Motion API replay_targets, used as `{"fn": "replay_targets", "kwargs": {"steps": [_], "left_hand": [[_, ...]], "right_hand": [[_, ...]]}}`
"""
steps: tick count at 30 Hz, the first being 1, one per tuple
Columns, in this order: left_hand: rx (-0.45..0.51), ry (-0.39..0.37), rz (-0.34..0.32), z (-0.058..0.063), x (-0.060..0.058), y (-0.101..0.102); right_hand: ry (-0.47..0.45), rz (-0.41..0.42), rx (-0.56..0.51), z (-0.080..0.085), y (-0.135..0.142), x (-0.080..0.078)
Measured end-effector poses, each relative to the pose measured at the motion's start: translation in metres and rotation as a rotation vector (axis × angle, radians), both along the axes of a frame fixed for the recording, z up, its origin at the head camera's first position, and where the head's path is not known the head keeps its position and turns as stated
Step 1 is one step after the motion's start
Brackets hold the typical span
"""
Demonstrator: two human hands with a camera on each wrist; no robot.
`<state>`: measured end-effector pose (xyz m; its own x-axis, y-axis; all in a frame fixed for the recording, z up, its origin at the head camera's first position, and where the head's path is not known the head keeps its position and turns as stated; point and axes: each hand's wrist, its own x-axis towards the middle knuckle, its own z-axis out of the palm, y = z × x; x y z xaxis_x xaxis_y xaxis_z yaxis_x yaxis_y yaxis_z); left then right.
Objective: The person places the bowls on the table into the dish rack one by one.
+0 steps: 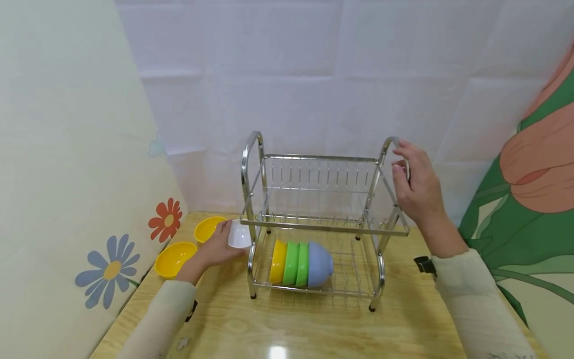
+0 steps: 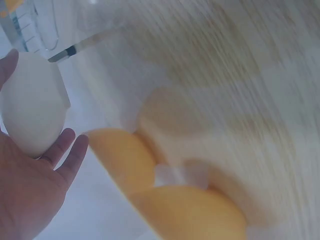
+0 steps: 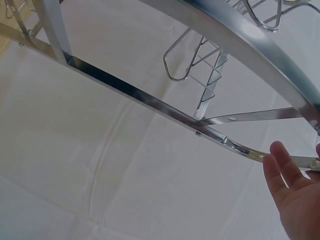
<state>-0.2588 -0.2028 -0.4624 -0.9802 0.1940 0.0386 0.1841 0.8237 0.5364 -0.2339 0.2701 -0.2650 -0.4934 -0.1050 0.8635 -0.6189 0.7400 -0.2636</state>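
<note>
A white bowl is gripped by my left hand, just beside the left legs of a two-tier metal dish rack. The left wrist view shows the bowl's smooth outside between the thumb and the fingers. At the rack's upper right arch, my right hand holds the curved bar, fingers and thumb about it; the right wrist view shows the fingers against this bar. On the lower tier a yellow bowl, two green bowls and a blue bowl stand on their sides in a row.
Two yellow bowls lie left of the rack, one nearer and one farther back, by the left hand. The rack stands on a wooden table. A white sheet hangs behind; flower-printed cloths flank both sides.
</note>
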Motion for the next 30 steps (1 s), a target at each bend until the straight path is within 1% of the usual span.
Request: {"fn": "replay_targets", "kwargs": {"steps": [3, 8, 12, 17, 20, 27, 30], "left_hand": [[-0.013, 0.017, -0.001, 0.006, 0.005, -0.003], [-0.031, 0.029, 0.008, 0.018, 0.017, -0.007], [-0.052, 0.068, 0.010, 0.021, 0.025, -0.013], [-0.036, 0.123, 0.004, 0.028, 0.035, -0.017], [-0.031, 0.152, -0.011, 0.033, 0.041, -0.019], [-0.035, 0.203, -0.012, 0.042, 0.056, -0.024], [-0.039, 0.211, -0.009, 0.046, 0.062, -0.026]], "right_hand": [[0.006, -0.004, 0.003, 0.000, 0.000, 0.000], [-0.002, -0.007, 0.010, 0.001, 0.000, 0.000], [-0.011, -0.004, 0.007, 0.001, 0.000, 0.001], [-0.020, -0.008, 0.005, 0.000, 0.001, 0.002], [-0.025, -0.012, 0.004, 0.000, 0.002, 0.002], [-0.032, -0.012, 0.002, -0.001, 0.002, 0.003], [-0.046, -0.015, 0.006, -0.001, 0.001, 0.003]]}}
